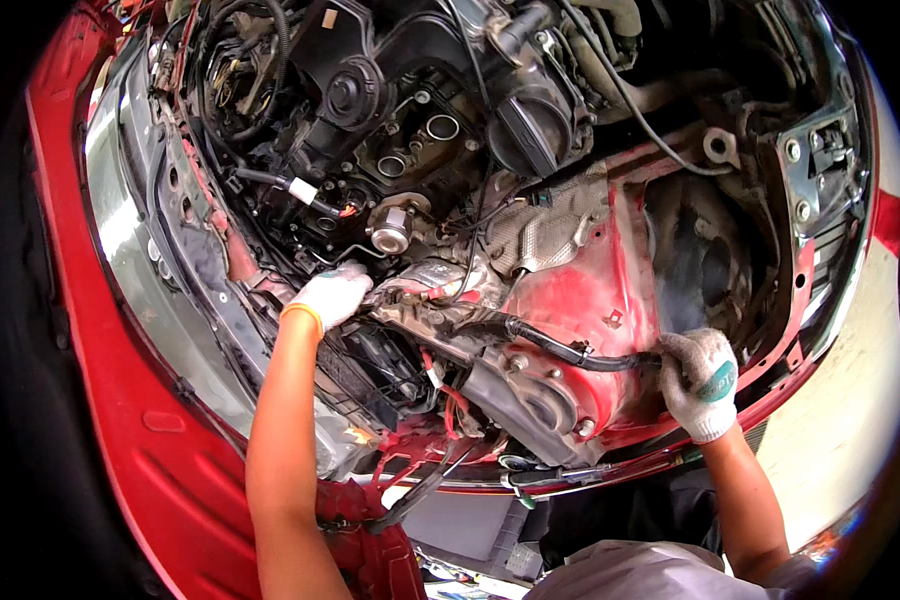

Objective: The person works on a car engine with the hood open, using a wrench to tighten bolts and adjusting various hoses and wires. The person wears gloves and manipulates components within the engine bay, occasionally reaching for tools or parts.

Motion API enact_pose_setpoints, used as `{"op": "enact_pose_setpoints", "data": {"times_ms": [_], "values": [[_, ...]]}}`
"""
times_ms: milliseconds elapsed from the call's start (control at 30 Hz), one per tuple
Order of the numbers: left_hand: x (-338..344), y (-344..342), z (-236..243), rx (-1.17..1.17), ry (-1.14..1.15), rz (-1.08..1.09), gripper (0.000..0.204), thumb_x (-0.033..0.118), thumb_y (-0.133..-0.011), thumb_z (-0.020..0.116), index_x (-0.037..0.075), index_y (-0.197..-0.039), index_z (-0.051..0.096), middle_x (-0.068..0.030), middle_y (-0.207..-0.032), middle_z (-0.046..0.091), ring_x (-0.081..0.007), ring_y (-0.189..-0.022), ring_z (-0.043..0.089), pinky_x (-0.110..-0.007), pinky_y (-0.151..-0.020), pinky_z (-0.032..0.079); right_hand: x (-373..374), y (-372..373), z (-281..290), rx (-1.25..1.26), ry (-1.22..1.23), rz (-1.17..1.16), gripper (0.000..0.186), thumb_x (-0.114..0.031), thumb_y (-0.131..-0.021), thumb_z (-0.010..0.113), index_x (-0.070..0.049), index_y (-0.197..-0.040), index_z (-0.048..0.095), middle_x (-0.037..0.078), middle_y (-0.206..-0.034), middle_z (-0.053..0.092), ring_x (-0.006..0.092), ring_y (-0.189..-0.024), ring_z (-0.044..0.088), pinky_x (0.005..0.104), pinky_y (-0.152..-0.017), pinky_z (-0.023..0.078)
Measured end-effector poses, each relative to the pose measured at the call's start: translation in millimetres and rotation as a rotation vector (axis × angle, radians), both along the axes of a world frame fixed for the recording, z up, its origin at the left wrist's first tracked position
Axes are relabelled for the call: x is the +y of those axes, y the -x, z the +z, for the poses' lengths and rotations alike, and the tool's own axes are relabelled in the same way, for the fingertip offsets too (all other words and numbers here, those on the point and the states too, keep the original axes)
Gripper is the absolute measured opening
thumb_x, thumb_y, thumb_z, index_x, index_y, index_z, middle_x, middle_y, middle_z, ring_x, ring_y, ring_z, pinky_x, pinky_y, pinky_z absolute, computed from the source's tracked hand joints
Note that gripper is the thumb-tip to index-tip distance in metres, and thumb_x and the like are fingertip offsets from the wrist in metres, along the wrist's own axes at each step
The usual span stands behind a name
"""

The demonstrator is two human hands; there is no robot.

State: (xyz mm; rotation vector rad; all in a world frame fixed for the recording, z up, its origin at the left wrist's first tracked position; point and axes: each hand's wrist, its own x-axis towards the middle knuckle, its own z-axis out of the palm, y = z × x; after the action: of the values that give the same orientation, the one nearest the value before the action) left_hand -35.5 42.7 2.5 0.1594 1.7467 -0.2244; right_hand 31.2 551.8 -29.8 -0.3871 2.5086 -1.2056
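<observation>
Holds black hose near right end in right hand, grip curled; probably light, springy, best held there. Cannot tell grip of left hand.

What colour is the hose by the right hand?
The hose is black; the head view shows it.

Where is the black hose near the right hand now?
In the head view, right of centre: the black hose crosses the red panel and reaches the right hand.

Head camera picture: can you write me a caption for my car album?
Inside an opened-up red car: gloved left hand beside the engine, gloved right hand holding a black hose.
</observation>
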Motion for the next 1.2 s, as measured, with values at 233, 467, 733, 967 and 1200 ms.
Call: {"op": "enact_pose_setpoints", "data": {"times_ms": [233, 467, 733, 967, 1200], "values": [[-7.5, -5.8, -5.0, 0.042, -0.013, 0.137, 0.033, 0.020, -0.099, 0.040, 0.005, -0.120, 0.062, -0.0232, -0.127, 0.062, -0.0408, -0.117, 0.061, -0.044, -0.098, 0.049, 4.1, -7.9, -3.2, 0.028, 0.008, -0.010, 0.035, 0.003, -0.070, 0.071, -0.007, -0.103, 0.068, 0.011, -0.091, 0.066, 0.0343, -0.085, 0.063, 0.0447, -0.078, 0.050], [-12.9, -4.3, -13.2, 0.025, 0.020, 0.093, 0.035, 0.025, -0.100, 0.039, 0.007, -0.118, 0.063, -0.0204, -0.126, 0.063, -0.0407, -0.116, 0.060, -0.044, -0.100, 0.047, 4.0, -10.4, -2.5, 0.091, 0.029, -0.030, 0.037, 0.006, -0.068, 0.068, -0.005, -0.103, 0.069, 0.012, -0.088, 0.066, 0.0349, -0.081, 0.063, 0.0455, -0.078, 0.051], [-1.3, 9.3, -4.9, 0.033, 0.061, 0.085, 0.040, 0.027, -0.103, 0.038, 0.003, -0.122, 0.064, -0.0215, -0.132, 0.062, -0.0385, -0.125, 0.057, -0.041, -0.106, 0.044, 4.7, -12.9, -6.5, 0.109, 0.067, -0.043, 0.034, 0.006, -0.068, 0.067, -0.003, -0.101, 0.069, 0.014, -0.088, 0.065, 0.0364, -0.081, 0.063, 0.0470, -0.078, 0.051], [-34.6, 34.2, 41.7, 0.247, 0.397, 0.288, 0.038, 0.029, -0.094, 0.054, -0.001, -0.110, 0.070, -0.0211, -0.102, 0.072, -0.0341, -0.096, 0.070, -0.040, -0.091, 0.053, 14.2, -17.1, -10.0, 0.073, 0.112, -0.015, 0.039, 0.006, -0.064, 0.058, -0.001, -0.101, 0.064, 0.016, -0.090, 0.062, 0.0374, -0.080, 0.060, 0.0502, -0.078, 0.048], [-56.9, -32.1, 37.0, 0.508, 0.234, -0.107, 0.037, 0.022, -0.090, 0.055, 0.009, -0.122, 0.068, -0.0180, -0.121, 0.065, -0.0404, -0.114, 0.059, -0.049, -0.102, 0.046, 19.6, -16.7, -15.8, 0.020, 0.165, 0.017, 0.044, -0.001, -0.056, 0.062, -0.001, -0.101, 0.065, 0.014, -0.085, 0.062, 0.0357, -0.076, 0.059, 0.0505, -0.075, 0.047]]}}
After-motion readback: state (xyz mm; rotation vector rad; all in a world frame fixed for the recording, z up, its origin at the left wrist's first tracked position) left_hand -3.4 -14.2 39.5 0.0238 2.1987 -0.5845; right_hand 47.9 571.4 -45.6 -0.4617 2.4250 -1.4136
